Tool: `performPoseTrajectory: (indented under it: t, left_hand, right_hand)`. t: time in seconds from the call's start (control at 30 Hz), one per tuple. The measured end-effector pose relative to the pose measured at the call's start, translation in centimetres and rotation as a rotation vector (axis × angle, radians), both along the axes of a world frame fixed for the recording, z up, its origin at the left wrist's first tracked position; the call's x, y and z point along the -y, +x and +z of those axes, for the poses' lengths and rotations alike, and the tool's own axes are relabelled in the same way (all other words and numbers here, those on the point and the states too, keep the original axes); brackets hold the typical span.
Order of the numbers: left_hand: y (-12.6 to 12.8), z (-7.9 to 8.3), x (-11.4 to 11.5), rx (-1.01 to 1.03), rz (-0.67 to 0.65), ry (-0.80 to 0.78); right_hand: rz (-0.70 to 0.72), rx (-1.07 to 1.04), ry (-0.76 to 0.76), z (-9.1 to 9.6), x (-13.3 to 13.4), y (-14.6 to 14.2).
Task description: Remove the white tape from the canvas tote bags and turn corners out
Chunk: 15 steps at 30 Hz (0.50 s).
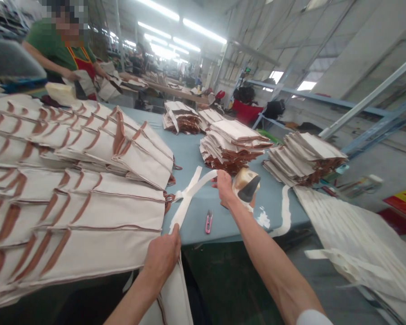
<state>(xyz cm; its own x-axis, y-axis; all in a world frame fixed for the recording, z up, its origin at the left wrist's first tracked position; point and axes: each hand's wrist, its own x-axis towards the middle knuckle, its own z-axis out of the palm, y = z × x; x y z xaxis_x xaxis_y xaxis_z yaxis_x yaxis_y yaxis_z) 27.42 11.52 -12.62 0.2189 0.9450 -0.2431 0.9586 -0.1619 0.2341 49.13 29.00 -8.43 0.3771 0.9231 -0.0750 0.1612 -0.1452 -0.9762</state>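
A white fabric strip (203, 181) curves between my two hands over the blue-grey table. My left hand (162, 253) is closed on its near end, beside the layered cream panels with brown edges (118, 212). The fingers of my right hand (224, 186) pinch the far end. Another piece of white strip (194, 178) crosses beneath it. On the table between my arms lie pink thread snips (208, 222). Just right of my right hand stands a yellowish block-like object (245, 179) with a dark, flat piece against it; its kind is unclear.
Stacks of cream and brown pieces (232, 142) stand farther back, with another stack (304, 155) at right. A loose white strip (286, 210) hangs over the table edge. A striped pale board (358, 239) is at right. Across the table, a co-worker (67, 58) handles fabric pieces.
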Motion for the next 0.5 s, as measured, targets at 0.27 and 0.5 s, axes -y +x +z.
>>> performPoseTrajectory:
  t: [0.27, 0.5]
  left_hand:
    - [0.3, -0.7, -0.6, -0.030, -0.042, -0.019]
    - [0.5, -0.8, -0.8, -0.050, -0.041, -0.053]
  right_hand:
    - [-0.154, -0.229, 0.055, 4.1, -7.7, 0.5]
    - [-0.163, -0.306, 0.205, 6.8, -12.7, -2.9]
